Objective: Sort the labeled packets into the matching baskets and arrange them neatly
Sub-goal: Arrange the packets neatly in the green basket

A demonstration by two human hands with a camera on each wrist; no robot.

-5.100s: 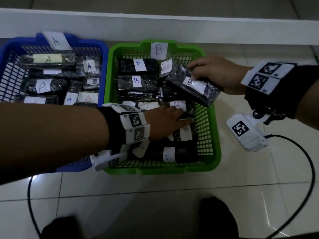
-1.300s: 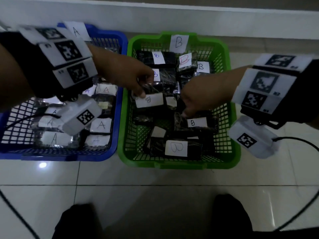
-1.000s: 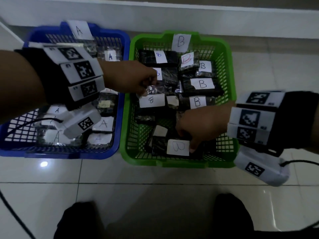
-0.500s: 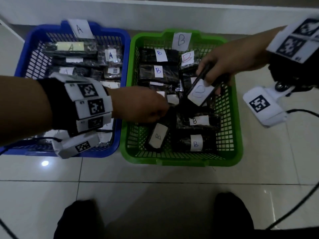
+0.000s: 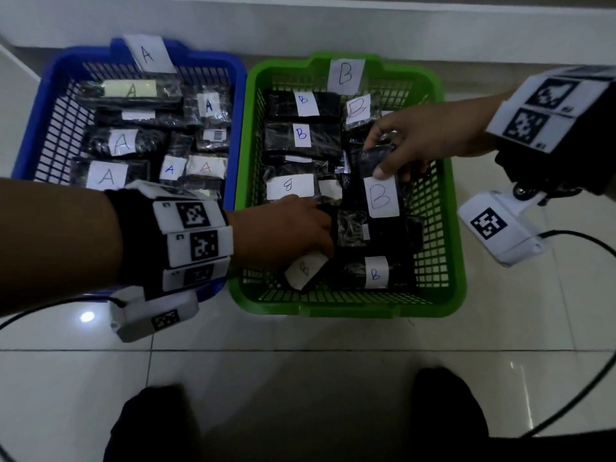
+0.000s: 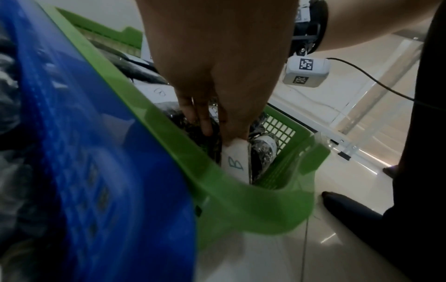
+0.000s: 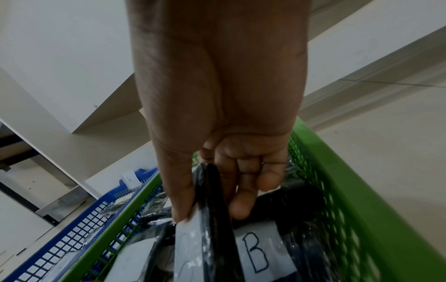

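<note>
A green basket (image 5: 453,261) tagged B holds several black packets with white B labels. My right hand (image 5: 390,168) reaches in from the right and pinches a black packet with a large B label (image 5: 381,196). In the right wrist view the thumb and fingers grip the edge of this large-B packet (image 7: 212,200). My left hand (image 5: 316,241) is low in the basket's front part. It grips a tilted B packet (image 5: 305,270) by its top end, and this tilted packet (image 6: 235,162) stands on edge against the near wall. A blue basket (image 5: 40,108) tagged A holds A-labelled packets.
The baskets sit side by side, touching, on a glossy tiled floor (image 5: 333,378) below a white ledge (image 5: 300,21). Black cables (image 5: 593,248) trail from both wrist cameras. My two dark shoes (image 5: 446,415) stand just in front of the baskets.
My right hand has lowered the large-B packet from above the basket's back right down into its right middle. My left hand has pushed a little further right over the tilted front packet.
</note>
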